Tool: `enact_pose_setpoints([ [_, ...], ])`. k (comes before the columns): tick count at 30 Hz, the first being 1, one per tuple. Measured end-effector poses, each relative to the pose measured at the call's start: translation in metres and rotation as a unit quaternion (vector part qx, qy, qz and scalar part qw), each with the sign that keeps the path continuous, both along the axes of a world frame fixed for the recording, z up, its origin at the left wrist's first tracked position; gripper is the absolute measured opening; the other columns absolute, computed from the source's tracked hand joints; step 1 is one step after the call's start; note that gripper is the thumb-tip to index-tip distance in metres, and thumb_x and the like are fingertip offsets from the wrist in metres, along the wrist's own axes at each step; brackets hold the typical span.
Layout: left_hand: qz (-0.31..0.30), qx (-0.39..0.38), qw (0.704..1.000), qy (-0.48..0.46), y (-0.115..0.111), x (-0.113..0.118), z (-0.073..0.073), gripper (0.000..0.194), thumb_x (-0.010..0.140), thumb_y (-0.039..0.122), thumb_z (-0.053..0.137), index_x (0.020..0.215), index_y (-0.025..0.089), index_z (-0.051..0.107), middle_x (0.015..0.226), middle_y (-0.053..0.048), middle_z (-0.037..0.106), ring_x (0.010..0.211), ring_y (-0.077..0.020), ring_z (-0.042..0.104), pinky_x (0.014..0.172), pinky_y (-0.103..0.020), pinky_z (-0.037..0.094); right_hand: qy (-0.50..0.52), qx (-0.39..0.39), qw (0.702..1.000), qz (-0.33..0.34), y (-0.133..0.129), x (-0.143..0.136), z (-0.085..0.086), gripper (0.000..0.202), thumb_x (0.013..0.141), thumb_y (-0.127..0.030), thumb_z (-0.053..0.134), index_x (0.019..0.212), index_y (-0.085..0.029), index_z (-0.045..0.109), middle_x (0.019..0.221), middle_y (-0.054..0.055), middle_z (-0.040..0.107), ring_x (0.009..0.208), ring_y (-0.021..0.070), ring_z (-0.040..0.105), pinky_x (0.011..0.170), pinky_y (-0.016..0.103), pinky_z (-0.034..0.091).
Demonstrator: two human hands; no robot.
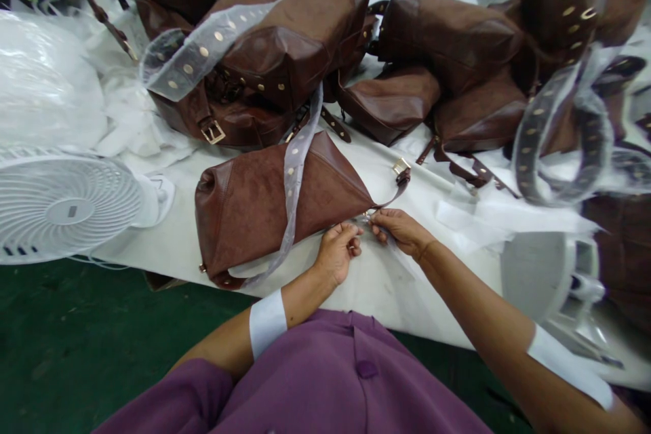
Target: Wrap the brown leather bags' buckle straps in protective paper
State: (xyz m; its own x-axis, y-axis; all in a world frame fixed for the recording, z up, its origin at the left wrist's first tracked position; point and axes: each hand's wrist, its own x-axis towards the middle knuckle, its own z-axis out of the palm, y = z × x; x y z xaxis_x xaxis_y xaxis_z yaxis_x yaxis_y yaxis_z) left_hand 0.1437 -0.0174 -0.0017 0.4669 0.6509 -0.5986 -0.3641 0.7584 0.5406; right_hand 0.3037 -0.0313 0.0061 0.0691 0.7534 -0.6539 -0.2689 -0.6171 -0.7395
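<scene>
At the tabletop's (437, 315) left end we have a white fan (71, 207) reaching over the near edge, with a clear plastic-wrapped bundle (45, 81) behind it and crumpled white paper (140, 112) just to the right. Toward the far edge we see a pile of brown handbags (300, 34), one with a gold buckle (211, 131) hanging forward.

In front of the pile, left of the middle and along the near edge, our reddish-brown handbag (254, 196) lies on its side, its lower left corner close to that edge. A film-wrapped strap (293, 176) with metal eyelets runs across it and loops down past its near side.

Our left hand (338, 251) is beside the handbag's near side, right of the strap; its fingers are curled, thumb against forefinger, and we cannot tell whether they clamp anything. Our right hand (399, 229) is at the handbag's right corner, fingers pinched on a small metal fitting (365, 217). Beyond them a short buckled tab (401, 180) sticks out from the same corner.

Farther right we see white paper sheets (523, 213), then a coiled, film-wrapped strap with eyelets (521, 156) near the right end.
</scene>
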Motion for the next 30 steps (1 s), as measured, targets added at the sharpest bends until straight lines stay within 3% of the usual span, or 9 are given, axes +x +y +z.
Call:
enact_pose_setpoints([
  [8, -0.046, 0.151, 0.984, 0.08, 0.003, 0.002, 0.02, 0.016, 0.072, 0.03, 0.062, 0.073, 0.016, 0.055, 0.049, 0.005, 0.043, 0.042, -0.0058, 0.035, 0.042, -0.02, 0.025, -0.096, 0.073, 0.992, -0.026, -0.011, -0.013, -0.008, 0.027, 0.071, -0.036, 0.067, 0.061, -0.016, 0.053, 0.051, -0.001, 0.055, 0.039, 0.0054, 0.042, 0.037, 0.018, 0.028],
  [14, -0.08, 0.165, 0.979, 0.085, 0.013, 0.0, 0.025, 0.015, 0.072, 0.029, 0.062, 0.073, 0.015, 0.056, 0.047, 0.005, 0.041, 0.04, -0.0039, 0.03, 0.04, -0.018, 0.018, 0.072, 0.077, 0.993, -0.061, -0.02, -0.013, -0.008, 0.02, 0.063, -0.027, 0.071, 0.068, -0.015, 0.056, 0.057, -0.002, 0.055, 0.042, 0.0051, 0.041, 0.04, 0.019, 0.033],
  [17, -0.087, 0.182, 0.973, 0.11, 0.014, 0.0, 0.029, 0.02, 0.071, 0.034, 0.064, 0.073, 0.015, 0.056, 0.044, 0.007, 0.039, 0.038, -0.0035, 0.029, 0.039, -0.018, 0.016, 0.06, 0.091, 0.988, -0.111, -0.022, -0.018, -0.009, 0.018, 0.06, -0.024, 0.07, 0.068, -0.016, 0.055, 0.056, -0.002, 0.055, 0.042, 0.0066, 0.042, 0.039, 0.02, 0.032],
  [22, -0.115, 0.258, 0.943, 0.175, 0.021, 0.005, 0.038, 0.019, 0.068, 0.031, 0.066, 0.069, 0.015, 0.057, 0.045, 0.006, 0.041, 0.036, -0.0032, 0.03, 0.037, -0.018, 0.017, -0.139, 0.133, 0.965, -0.179, -0.02, -0.031, -0.015, 0.012, 0.062, -0.023, 0.066, 0.061, -0.018, 0.056, 0.053, -0.001, 0.055, 0.047, 0.0102, 0.045, 0.047, 0.023, 0.035],
  [26, -0.17, 0.33, 0.9, 0.229, 0.034, 0.013, 0.045, 0.014, 0.067, 0.025, 0.064, 0.062, 0.015, 0.055, 0.043, 0.007, 0.041, 0.036, -0.0037, 0.03, 0.037, -0.019, 0.017, -0.383, 0.162, 0.898, -0.145, -0.024, -0.039, -0.016, 0.009, 0.069, -0.024, 0.06, 0.062, -0.019, 0.059, 0.057, 0.0, 0.058, 0.054, 0.0131, 0.049, 0.057, 0.026, 0.036],
  [30, -0.244, 0.393, 0.847, 0.262, 0.05, 0.03, 0.05, 0.013, 0.064, 0.021, 0.063, 0.057, 0.015, 0.052, 0.045, 0.005, 0.045, 0.036, -0.0041, 0.032, 0.039, -0.019, 0.019, -0.499, 0.196, 0.834, -0.128, -0.031, -0.049, -0.018, 0.01, 0.076, -0.022, 0.052, 0.068, -0.019, 0.057, 0.067, 0.003, 0.061, 0.063, 0.0167, 0.053, 0.065, 0.028, 0.036],
])
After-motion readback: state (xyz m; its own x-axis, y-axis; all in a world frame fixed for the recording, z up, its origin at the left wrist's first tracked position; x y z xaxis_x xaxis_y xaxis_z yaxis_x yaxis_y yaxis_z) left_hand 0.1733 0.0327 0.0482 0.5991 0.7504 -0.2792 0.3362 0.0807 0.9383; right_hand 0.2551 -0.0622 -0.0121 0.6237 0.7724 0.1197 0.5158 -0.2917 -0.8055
